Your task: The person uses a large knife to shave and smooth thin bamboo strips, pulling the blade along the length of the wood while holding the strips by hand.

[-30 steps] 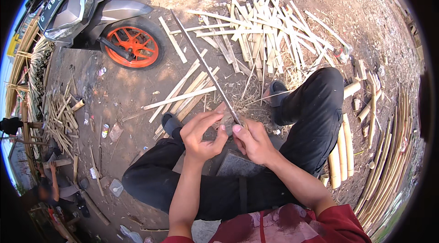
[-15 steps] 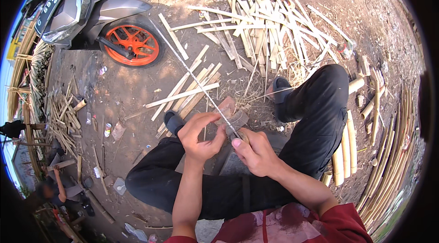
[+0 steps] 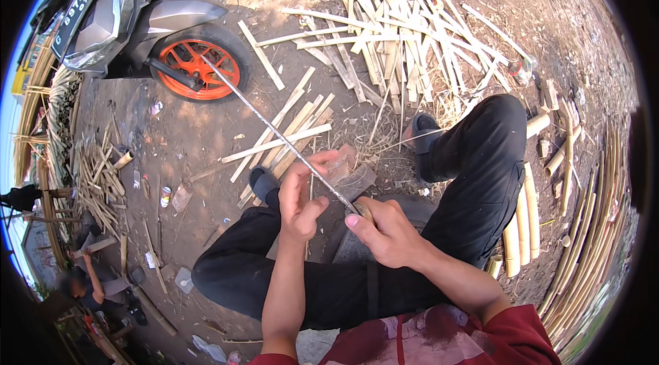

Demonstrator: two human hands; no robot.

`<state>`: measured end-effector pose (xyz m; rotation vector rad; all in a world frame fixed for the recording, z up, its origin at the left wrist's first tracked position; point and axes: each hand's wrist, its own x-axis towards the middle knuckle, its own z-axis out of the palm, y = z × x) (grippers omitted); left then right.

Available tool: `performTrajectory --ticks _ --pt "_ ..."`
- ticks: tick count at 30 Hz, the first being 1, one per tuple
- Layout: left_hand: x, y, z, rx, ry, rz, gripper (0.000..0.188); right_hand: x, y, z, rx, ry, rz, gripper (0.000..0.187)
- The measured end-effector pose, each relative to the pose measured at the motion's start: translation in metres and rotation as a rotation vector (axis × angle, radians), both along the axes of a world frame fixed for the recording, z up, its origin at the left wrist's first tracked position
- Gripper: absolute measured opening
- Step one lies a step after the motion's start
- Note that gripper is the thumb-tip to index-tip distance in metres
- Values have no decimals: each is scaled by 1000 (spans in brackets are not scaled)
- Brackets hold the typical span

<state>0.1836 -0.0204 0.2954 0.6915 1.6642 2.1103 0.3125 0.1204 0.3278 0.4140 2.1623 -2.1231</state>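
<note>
Leftward swing for the long thin blade (image 3: pixel 274 130) as the left hand (image 3: pixel 295 203) draws aside

At the far left of its reach, the tip now overlaps the orange wheel (image 3: pixel 199 70) in the view; a second ago it stood clear to the right of it. One view cannot settle how far apart the two are. Next come flat pale strips (image 3: pixel 312 133) on the ground, crossed by the blade's line.

Over the near leg, the left hand's thumb has moved back from the handle end. Its fingers are stretched forward, slightly blurred, thumb apart from them; whether they brush the metal I cannot tell. That seems to leave the blade's weight to the other hand.

The blade's long axis runs diagonally, pointing up and left, away from the person, from the handle (image 3: pixel 363 210) in front of the lap. There the right hand (image 3: pixel 384 233) is clamped, fingers wrapped around the handle and thumb laid along it. Farther right and beyond lies a loose heap of strips (image 3: pixel 412 35).
</note>
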Motion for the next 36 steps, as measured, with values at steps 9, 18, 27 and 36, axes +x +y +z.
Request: performTrajectory --ticks 9,18,27,36 --pt "-28 -8 -20 -112 -6 -271 34 -4 17 0 68 -52 -8 46" --pt "-9 -4 5 -310 517 7 28 6 22 11 -10 -127 -11 51" --pt "-6 2 13 -321 578 41 29 9 18 24 -14 -142 -5 54" --pt "-6 0 16 -355 715 75 30 7 13 22 9 -139 -16 53"
